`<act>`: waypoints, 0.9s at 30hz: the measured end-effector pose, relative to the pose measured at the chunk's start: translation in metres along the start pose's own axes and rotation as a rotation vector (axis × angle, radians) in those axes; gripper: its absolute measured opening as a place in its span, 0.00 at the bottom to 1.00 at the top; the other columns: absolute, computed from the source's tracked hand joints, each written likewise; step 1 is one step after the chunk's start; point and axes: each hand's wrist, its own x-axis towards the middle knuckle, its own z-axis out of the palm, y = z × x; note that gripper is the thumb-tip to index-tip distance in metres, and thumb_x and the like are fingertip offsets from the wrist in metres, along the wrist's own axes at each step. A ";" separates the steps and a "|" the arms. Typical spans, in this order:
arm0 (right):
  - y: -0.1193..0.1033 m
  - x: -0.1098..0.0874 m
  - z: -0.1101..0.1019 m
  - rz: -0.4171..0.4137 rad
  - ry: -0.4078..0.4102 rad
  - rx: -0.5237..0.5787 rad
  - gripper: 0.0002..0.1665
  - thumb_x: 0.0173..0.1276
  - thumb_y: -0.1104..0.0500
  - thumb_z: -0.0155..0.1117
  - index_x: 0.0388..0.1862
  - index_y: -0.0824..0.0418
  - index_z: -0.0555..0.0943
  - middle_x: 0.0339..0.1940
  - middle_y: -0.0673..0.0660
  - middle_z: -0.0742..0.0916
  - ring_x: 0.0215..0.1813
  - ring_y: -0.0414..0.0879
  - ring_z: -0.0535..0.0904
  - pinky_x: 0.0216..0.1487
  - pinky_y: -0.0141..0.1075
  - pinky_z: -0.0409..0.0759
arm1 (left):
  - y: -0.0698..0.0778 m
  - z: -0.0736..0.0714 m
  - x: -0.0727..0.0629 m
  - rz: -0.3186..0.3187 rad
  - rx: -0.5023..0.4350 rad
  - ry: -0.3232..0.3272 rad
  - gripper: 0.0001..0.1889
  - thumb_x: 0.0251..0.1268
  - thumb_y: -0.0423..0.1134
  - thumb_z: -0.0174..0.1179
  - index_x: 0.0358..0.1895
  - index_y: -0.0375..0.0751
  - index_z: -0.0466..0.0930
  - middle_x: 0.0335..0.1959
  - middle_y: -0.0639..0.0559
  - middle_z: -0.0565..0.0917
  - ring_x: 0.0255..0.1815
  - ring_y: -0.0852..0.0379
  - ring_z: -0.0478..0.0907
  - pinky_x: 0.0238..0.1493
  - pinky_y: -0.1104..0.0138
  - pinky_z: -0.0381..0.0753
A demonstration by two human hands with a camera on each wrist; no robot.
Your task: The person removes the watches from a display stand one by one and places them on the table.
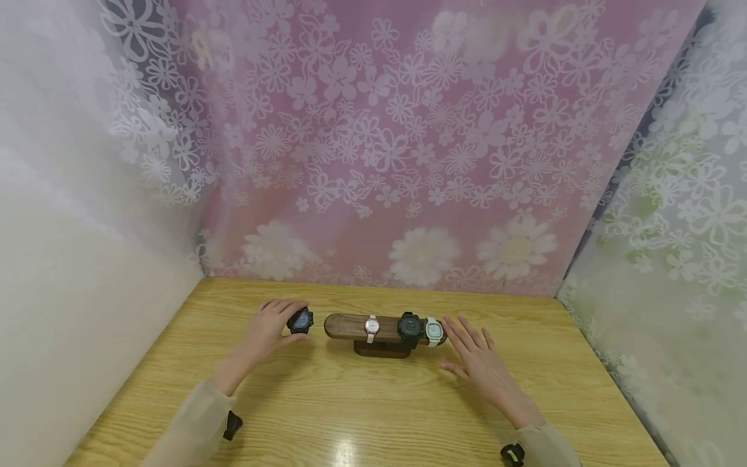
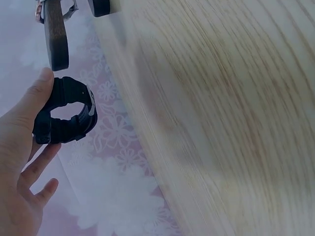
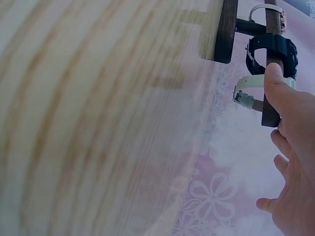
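My left hand (image 1: 270,331) pinches a black chunky watch (image 1: 301,320) between thumb and fingers, off the left end of a dark wooden watch stand (image 1: 344,326). In the left wrist view, that watch's closed strap forms a loop beside the bar's end. Three watches are on the bar: a small one with a light strap (image 1: 371,326), a black one (image 1: 410,326) and a pale mint square one (image 1: 434,330). Beside the bar's right end, my right hand (image 1: 481,366) has its fingers extended near the mint watch. Whether its fingertips touch the bar is unclear.
The stand's base (image 1: 382,349) rests on a light wood-grain table (image 1: 350,402). A pink flowered curtain (image 1: 397,162) hangs behind the table's far edge. Pale hangings (image 1: 688,272) border the right and left sides. Each wrist wears a dark band (image 1: 233,425).
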 end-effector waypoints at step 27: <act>-0.001 0.001 -0.002 0.014 -0.025 -0.004 0.54 0.63 0.44 0.73 0.82 0.58 0.59 0.81 0.57 0.65 0.79 0.61 0.59 0.72 0.69 0.61 | -0.039 -0.022 -0.031 -0.028 0.112 -0.048 0.37 0.43 0.47 0.82 0.59 0.37 0.82 0.54 0.40 0.85 0.54 0.39 0.80 0.62 0.41 0.75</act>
